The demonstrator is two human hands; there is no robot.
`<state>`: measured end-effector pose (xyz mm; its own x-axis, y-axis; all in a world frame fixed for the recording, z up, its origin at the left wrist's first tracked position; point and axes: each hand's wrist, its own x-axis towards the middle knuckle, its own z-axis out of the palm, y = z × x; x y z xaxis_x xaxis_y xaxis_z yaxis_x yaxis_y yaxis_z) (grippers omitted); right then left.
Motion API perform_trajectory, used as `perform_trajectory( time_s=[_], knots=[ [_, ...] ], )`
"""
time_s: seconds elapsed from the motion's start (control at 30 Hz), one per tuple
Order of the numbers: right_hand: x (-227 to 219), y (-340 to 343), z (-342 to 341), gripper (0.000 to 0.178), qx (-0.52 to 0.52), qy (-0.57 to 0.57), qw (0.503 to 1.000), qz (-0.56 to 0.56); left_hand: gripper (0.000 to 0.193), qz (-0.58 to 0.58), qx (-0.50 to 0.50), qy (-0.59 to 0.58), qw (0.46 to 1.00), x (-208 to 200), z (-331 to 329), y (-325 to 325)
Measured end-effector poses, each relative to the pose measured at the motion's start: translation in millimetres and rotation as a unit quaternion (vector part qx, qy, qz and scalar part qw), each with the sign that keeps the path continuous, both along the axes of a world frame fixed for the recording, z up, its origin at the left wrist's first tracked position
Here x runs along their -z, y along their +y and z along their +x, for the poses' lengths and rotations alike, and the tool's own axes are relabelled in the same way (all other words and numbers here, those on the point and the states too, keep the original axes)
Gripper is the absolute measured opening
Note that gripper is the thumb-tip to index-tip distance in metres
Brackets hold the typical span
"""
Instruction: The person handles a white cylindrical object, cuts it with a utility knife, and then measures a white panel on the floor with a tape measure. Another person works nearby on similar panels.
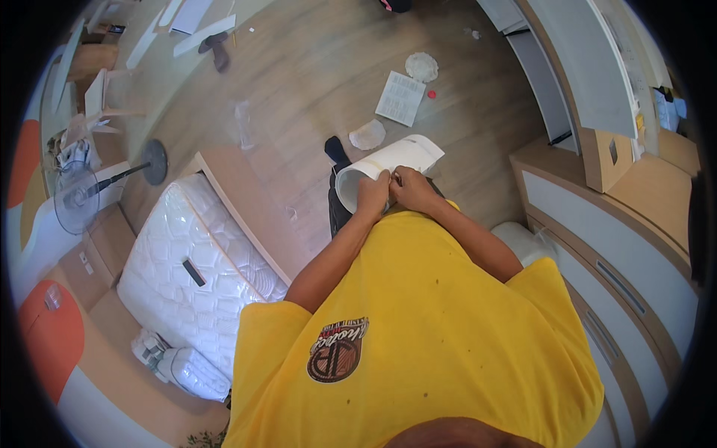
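Note:
A wide white rolled sheet [392, 154], curled into a hollow tube, lies across in front of my body, above my dark trouser legs. Its round open end faces left and a loose edge sticks out at the right. My left hand [373, 196] is closed on the roll's near side, close to the open end. Right beside it, my right hand [413, 189] pinches at the same near edge, fingers bent inward. The fingertips of both hands almost meet. What exactly lies between them is too small to make out.
On the wooden floor lie a printed sheet [401, 98], crumpled clear plastic [422, 67] and a red cap [432, 95]. A plastic-wrapped mattress [179, 261] and a standing fan [77, 198] are at left. Drawers [605, 276] and cabinets [597, 67] line the right.

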<state>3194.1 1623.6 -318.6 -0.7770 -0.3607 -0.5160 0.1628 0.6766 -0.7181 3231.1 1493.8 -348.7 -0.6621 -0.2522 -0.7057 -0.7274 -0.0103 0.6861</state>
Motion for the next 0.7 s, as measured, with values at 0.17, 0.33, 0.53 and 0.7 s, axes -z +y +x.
perform_trajectory(
  time_s=[0.17,0.33,0.53,0.7],
  knots=[
    [3.1,-5.7,-7.0,0.033,-0.008,0.018,1.0,-0.002,0.039,-0.047,-0.019,0.025,0.998,-15.9,-10.4,1.9],
    [0.4,-4.0,-5.2,0.031,0.02,-0.034,0.999,-0.01,0.031,0.011,-0.025,-0.001,1.0,-19.8,-17.6,1.0],
    [4.9,4.7,-8.5,0.027,0.061,-0.074,0.991,-0.091,0.033,0.001,0.02,0.019,1.0,-22.7,-17.3,-2.1],
    [-21.2,10.3,-8.4,0.025,0.116,-0.099,0.984,-0.088,0.041,0.087,-0.087,-0.049,0.991,-31.8,-27.1,-3.9]
  ],
)
